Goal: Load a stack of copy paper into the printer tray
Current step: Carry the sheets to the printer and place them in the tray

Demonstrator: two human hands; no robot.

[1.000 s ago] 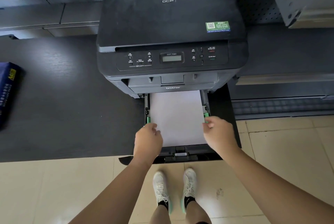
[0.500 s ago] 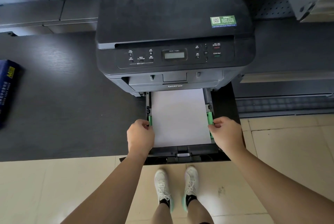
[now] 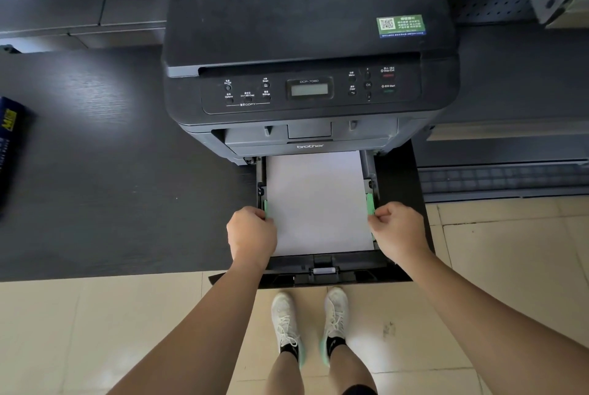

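A black printer (image 3: 306, 28) stands on a dark table. Its paper tray (image 3: 322, 270) is pulled out toward me, past the table edge. A white stack of copy paper (image 3: 318, 200) lies flat in the tray. Green paper guides flank the stack, the left guide (image 3: 265, 206) and the right guide (image 3: 369, 203). My left hand (image 3: 251, 233) is closed at the left guide, fingers pinching it. At the right guide my right hand (image 3: 396, 230) is closed the same way. Both hands hide the tray's side walls near the front.
A blue paper ream wrapper (image 3: 9, 139) lies at the table's left edge. The dark table (image 3: 111, 171) spreads left of the printer. A grey shelf unit (image 3: 503, 177) sits right of the tray. My white shoes (image 3: 306, 321) stand on beige floor tiles below the tray.
My hands moved from the top of the paper outward to the green side guides and closed on them. The paper stack lies flat in the tray.
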